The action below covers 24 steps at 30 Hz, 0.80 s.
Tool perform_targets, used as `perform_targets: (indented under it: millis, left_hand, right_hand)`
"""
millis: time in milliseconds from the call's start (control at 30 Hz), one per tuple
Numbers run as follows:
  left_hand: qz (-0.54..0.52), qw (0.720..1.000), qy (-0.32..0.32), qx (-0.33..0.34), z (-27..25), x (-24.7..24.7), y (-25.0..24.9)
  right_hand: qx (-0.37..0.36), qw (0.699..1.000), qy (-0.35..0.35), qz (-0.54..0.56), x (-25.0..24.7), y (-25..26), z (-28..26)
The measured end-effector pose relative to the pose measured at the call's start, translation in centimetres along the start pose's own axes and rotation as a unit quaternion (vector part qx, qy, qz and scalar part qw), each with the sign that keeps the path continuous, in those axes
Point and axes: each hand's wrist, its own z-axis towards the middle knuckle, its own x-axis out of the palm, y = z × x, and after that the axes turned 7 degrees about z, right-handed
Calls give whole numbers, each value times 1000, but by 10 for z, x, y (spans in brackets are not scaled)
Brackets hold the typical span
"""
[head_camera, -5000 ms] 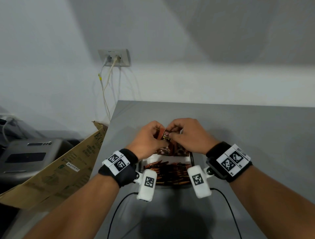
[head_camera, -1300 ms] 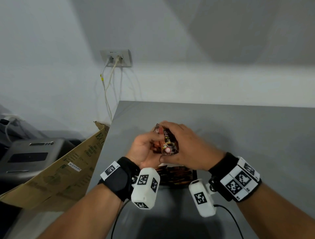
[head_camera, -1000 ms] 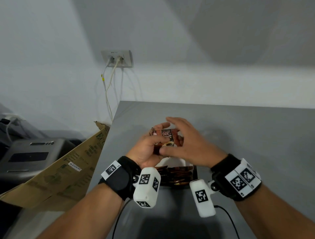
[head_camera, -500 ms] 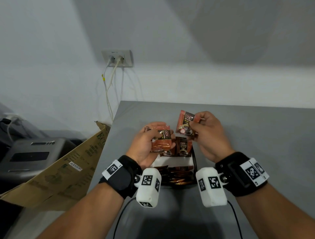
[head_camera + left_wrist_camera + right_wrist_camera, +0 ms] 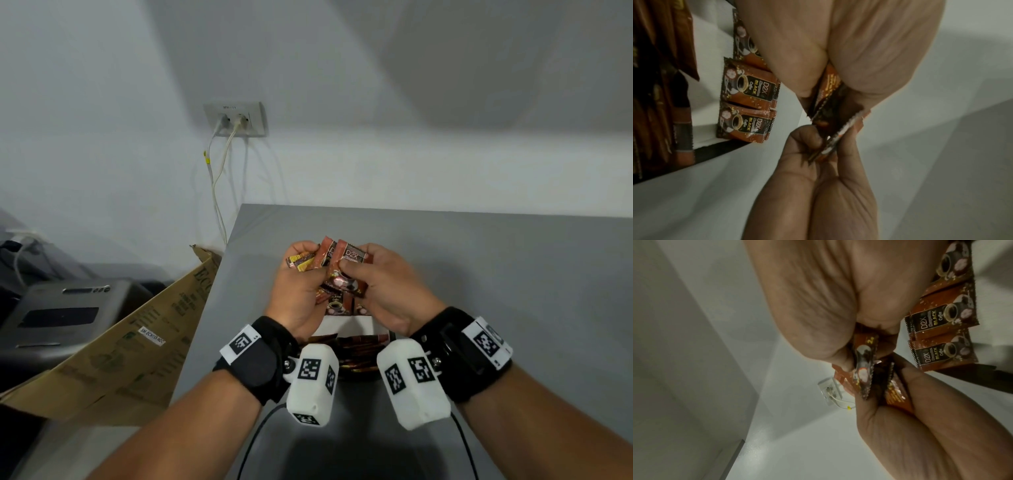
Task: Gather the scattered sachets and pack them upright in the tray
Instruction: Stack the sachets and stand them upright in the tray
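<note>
My left hand (image 5: 308, 263) grips a small fan of orange-brown coffee sachets (image 5: 301, 263) above the far end of the tray (image 5: 346, 325). Against that bundle my right hand (image 5: 352, 270) pinches one more sachet (image 5: 349, 258). The left wrist view shows the held sachets (image 5: 828, 100) edge-on between the two hands. Two sachets stand upright (image 5: 748, 91) side by side at the tray's far end, also seen as upright sachets (image 5: 941, 321) in the right wrist view. The tray's near part holds several dark sachets (image 5: 356, 346), partly hidden by the wrist cameras.
The tray sits near the left edge of a grey table (image 5: 496, 274). A cardboard box (image 5: 137, 329) leans beside that edge, with a grey machine (image 5: 58, 308) behind it. A wall socket (image 5: 234, 118) with white cables hangs on the wall. Black cables (image 5: 253, 438) trail from the wrist cameras.
Half a second ago my right hand held its sachet apart, up and to the right. It has come back left and now meets the bundle in my left hand.
</note>
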Motion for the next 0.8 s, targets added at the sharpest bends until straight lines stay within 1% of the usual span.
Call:
perform_targets:
  millis: [133,267,300,433,467,533,567,633,667,700,733,767,800]
  left_hand:
    - [13,999,35,-26,-4,-3,-9]
    - [68,997,31,5,-4,-2,-7]
    - [65,997,33,3,-4,-2,-7]
    - [-6,998,49,-49,-1,-8,-15]
    - [2,998,50,-47,0,-10,-17]
    - [55,998,33,-21,2,-11,-17]
    - [79,997,24,-6,2,-10,-17]
    - [105,994,17,15,3,-7,-14]
    - [116,993,16,21,4,-5,-12]
    - [125,992,12,20,4,-4,-11]
    - [129,992,6,9,6,-3,-11]
    - [123,992,5,-15,7,-3,-12]
    - [114,992,1,-51,9,-6,-12]
  right_hand:
    - [-32,999,-37,-19,-8,11,6]
    - [-23,1000,-2,1,-6,10,1]
    - [-26,1000,-2,10,-7,8,1]
    - [-28,998,-15,58,-19,21,2]
    - [-26,998,-6,63,-23,25,1]
    - [-16,997,31,62,-28,27,-2]
    - [-9,998,49,47,-28,25,-4]
    - [-7,998,62,-8,-24,17,-6]
    - [-21,998,57,-31,-22,13,-6]
    - [-51,996,47,-48,-20,11,-6]
    - [-100,991,29,-84,-20,12,-5]
    - [-164,976,10,-141,-21,15,-5]
    - [-223,952,7,-208,-24,19,-5]
